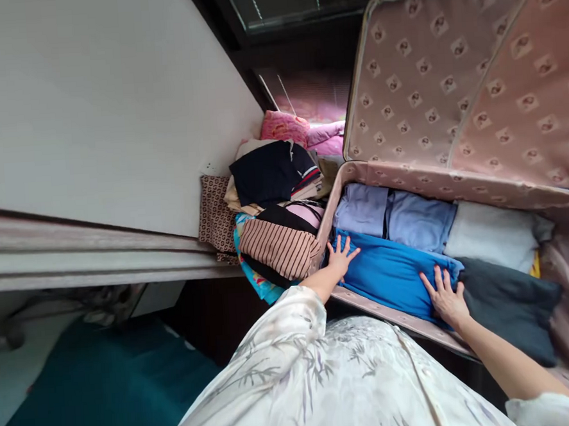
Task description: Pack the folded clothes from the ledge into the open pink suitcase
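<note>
Both hands are down inside the open suitcase [359, 170] and flat on the bright blue garment [389, 274], which lies folded along the near side of the case. The left hand [340, 258] sits at the garment's left end, fingers splayed wide, palm pressed onto the cloth, gripping nothing. The right hand [446, 296] is at the garment's right end, fingers spread and laid flat, also open on the fabric rather than closed around it.

Just right of the right hand, touching the blue piece, lies a dark grey folded garment [512, 302]. On the far side of the case there's a row: two pale blue folded pieces [395, 216] side by side, then a light grey folded piece [493, 235] to their right. The suitcase lid [464, 80] stands raised at the far side, lined in pinkish patterned fabric.

Left of the case, right against its wall, a pile of clothes [274, 201] is stacked up, with a brown striped piece [279, 248] nearest, a dark navy piece above it and something pink at the far end. A white wall panel [89, 103] fills the left, and a teal cover [97, 385] shows at near left
</note>
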`<state>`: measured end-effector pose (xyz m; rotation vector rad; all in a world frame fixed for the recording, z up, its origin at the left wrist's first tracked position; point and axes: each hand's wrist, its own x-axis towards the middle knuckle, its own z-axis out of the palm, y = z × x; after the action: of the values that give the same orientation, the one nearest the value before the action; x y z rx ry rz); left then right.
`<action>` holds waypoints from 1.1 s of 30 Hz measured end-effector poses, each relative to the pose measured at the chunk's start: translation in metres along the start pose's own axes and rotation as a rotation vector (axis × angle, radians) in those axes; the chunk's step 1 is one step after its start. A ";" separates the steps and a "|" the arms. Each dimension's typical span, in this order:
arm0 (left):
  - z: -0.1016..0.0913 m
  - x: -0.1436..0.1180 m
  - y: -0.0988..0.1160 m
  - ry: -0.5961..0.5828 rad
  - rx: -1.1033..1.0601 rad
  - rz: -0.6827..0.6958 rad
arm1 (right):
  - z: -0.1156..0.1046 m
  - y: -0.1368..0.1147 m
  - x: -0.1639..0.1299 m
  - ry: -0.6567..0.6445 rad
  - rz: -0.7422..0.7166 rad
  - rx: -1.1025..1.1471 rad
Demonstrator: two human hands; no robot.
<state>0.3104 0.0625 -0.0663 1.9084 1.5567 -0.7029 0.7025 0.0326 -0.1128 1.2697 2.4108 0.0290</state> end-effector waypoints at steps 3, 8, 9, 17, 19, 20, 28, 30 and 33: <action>-0.021 -0.014 0.012 -0.016 -0.016 -0.025 | 0.001 -0.001 0.000 0.044 0.005 -0.028; -0.055 -0.070 0.021 0.160 -0.248 0.329 | 0.001 -0.001 -0.001 0.075 -0.005 -0.070; -0.060 -0.089 0.014 0.235 -0.353 0.448 | -0.003 -0.001 -0.001 0.068 -0.009 -0.093; -0.049 -0.239 -0.164 0.987 -0.557 0.001 | -0.115 -0.024 0.031 -0.236 -0.041 0.083; -0.035 -0.248 -0.212 0.976 -0.531 -0.200 | -0.157 -0.047 0.053 -0.207 -0.069 0.302; -0.029 -0.248 -0.230 0.950 -0.537 -0.272 | -0.177 -0.061 0.065 -0.156 -0.124 0.422; -0.007 -0.217 -0.269 0.704 -0.669 -0.362 | -0.283 -0.184 0.119 0.304 -0.490 0.768; -0.006 -0.216 -0.273 0.704 -0.659 -0.342 | -0.293 -0.197 0.122 0.304 -0.546 0.740; -0.006 -0.219 -0.281 0.685 -0.652 -0.309 | -0.296 -0.205 0.121 0.221 -0.601 0.691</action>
<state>-0.0057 -0.0378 0.0644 1.4686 2.1681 0.3915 0.3723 0.0594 0.0732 0.7276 3.0285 -0.9459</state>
